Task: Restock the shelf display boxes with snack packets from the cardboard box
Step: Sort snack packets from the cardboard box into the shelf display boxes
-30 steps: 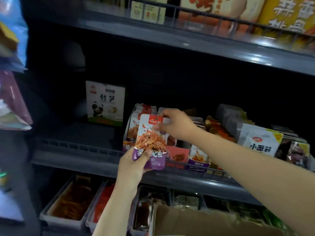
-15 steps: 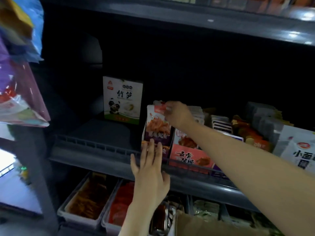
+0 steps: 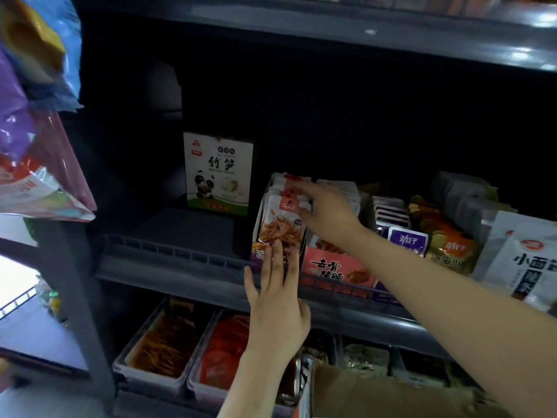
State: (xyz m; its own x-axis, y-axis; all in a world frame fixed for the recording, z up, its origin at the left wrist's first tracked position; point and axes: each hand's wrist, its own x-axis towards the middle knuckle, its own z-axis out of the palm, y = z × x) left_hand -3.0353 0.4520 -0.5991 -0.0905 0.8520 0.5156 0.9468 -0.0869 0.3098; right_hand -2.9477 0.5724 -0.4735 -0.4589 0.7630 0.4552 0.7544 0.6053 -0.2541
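Note:
A row of white-and-red snack packets (image 3: pixel 281 220) stands upright in a purple display box (image 3: pixel 259 254) on the middle shelf. My right hand (image 3: pixel 327 211) reaches over from the right, and its fingertips touch the tops of the front packets. My left hand (image 3: pixel 277 303) is raised below with straight fingers, their tips against the box front and the lowest part of the front packet. The cardboard box (image 3: pixel 376 393) shows at the bottom edge, under my right forearm.
A pink display box (image 3: pixel 334 271) sits right of the purple one, then further packet rows and a white noodle bag (image 3: pixel 524 263). A panda carton (image 3: pixel 217 173) stands at the back left. Clear bins (image 3: pixel 164 342) fill the lower shelf. Bags (image 3: pixel 33 146) hang at left.
The packet held in both hands a second ago now stands in the display box. My left hand let go of it and flattened against the box front. The view has moved closer.

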